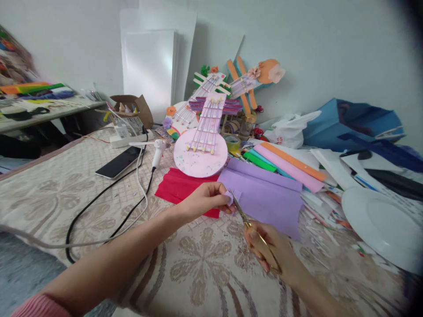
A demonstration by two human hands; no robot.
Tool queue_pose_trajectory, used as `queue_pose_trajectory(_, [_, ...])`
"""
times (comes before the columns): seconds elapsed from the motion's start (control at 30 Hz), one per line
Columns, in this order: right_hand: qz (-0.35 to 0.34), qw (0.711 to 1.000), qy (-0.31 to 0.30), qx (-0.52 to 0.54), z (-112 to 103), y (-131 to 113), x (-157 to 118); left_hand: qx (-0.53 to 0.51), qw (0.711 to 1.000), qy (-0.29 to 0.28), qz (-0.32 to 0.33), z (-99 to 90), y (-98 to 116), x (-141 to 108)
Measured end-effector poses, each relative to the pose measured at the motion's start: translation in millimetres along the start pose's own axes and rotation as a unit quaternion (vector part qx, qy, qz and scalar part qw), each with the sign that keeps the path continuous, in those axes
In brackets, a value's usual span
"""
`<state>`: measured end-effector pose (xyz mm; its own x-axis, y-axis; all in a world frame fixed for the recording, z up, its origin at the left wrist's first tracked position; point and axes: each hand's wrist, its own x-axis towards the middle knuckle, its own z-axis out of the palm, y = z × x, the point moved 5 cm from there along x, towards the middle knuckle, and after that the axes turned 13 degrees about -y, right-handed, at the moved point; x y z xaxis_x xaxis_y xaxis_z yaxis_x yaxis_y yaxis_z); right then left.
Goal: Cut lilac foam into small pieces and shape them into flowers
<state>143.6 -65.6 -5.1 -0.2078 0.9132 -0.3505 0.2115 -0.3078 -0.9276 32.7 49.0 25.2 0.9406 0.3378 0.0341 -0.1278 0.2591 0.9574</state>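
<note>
Between its thumb and fingers, my left hand (216,198) pinches a small piece of light purple paper (229,198). My right hand (267,246) is wrapped round the golden handles of a pair of scissors (243,214). The scissor tips are at the small piece, right beside my left fingertips. Behind both hands lies a large sheet of purple crepe paper (264,198), partly covered by them. A red crepe paper sheet (178,187) lies to the left, under my left hand. Whether the blades are touching the small piece is hard to tell.
A pink paper instrument (201,152) stands behind the sheets. To the left are a hot glue gun (159,152), its looping cables and a black phone (119,163). Paper rolls (287,165) and a white plate (380,224) lie to the right.
</note>
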Motion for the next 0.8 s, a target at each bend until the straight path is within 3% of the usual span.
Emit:
queue_pose_trajectory(0.33, [0.012,1.0,-0.005,0.017,0,3,1,-0.013,1.0,0.004,-0.001,-0.7,1,0])
queue_pose_trajectory(0.47, [-0.024,1.0,-0.013,0.003,3,-5,0,-0.026,1.0,0.009,0.002,1.3,0,0])
queue_pose_trajectory(0.67, [-0.06,0.998,0.001,0.005,7,-12,0,-0.036,0.996,0.086,0.007,1.7,-7,-1])
queue_pose_trajectory(0.8, [-0.064,0.998,0.011,-0.014,7,-11,1,-0.033,0.995,0.094,0.007,2.5,-13,-1])
